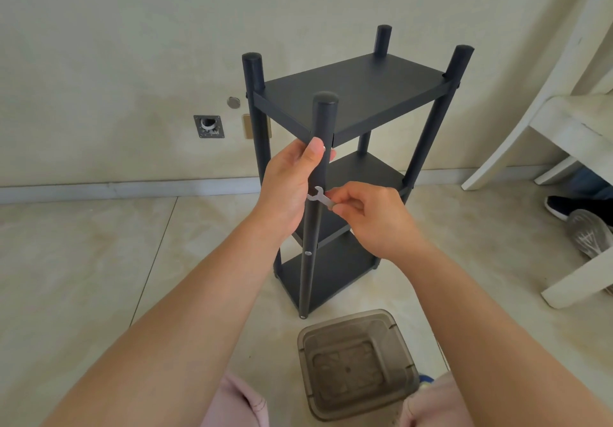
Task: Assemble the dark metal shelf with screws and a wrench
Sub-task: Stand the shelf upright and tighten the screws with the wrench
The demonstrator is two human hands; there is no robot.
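Observation:
The dark metal shelf (358, 94) stands upright on the floor with three boards and four round posts. My left hand (292, 181) grips the near front post (323, 118) just below the top board. My right hand (368, 214) pinches a small silver wrench (319, 197), whose open jaw sits against that post at the middle board's height. A silver screw head (308, 253) shows lower on the same post.
A translucent brown plastic box (355, 363) lies on the tiled floor right in front of the shelf. A white chair (564, 134) stands to the right, with a person's shoes (577, 224) under it. The wall runs close behind the shelf.

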